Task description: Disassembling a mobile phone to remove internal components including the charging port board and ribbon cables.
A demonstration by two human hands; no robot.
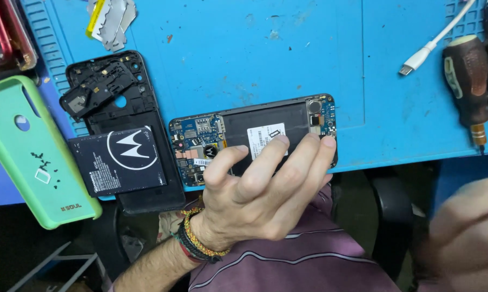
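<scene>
The left hand (260, 186) spreads its fingers, gripping nothing, fingertips resting on the near edge of the opened phone (253, 139), seemingly to steady it on the blue mat (309, 54). The right hand (466, 232) is a blur near right (grip impossible to tell). Left of the phone lie a loose battery (119, 160), black back cover (126, 97) and green case (25, 154).
</scene>
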